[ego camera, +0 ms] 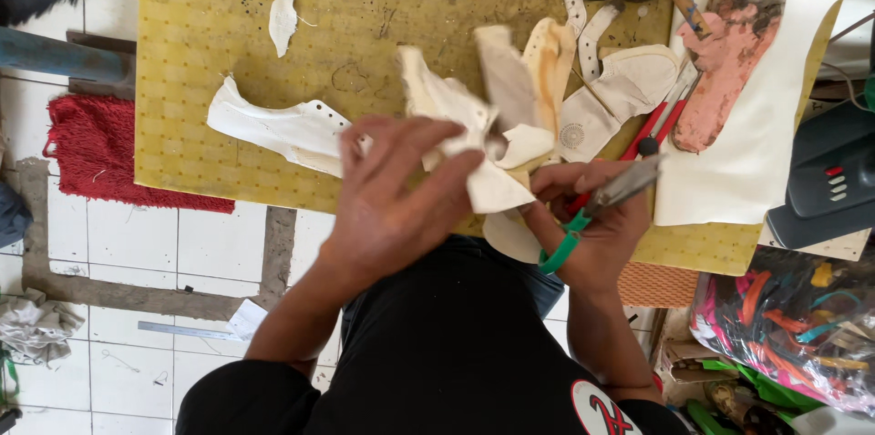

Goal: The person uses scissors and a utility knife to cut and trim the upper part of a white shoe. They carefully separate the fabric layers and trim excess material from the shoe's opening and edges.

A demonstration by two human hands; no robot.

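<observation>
Head view: white leather piece (474,139) under left-hand fingers (428,153).

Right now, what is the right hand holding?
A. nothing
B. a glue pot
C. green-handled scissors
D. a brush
C: the right hand grips green-handled scissors, blades pointing away from the cream shoe-upper piece that the left hand holds over the yellow mat.

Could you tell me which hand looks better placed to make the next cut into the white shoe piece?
Right, probably: the right hand holds the scissors beside the white shoe piece, while the left hand grips that piece.
</observation>
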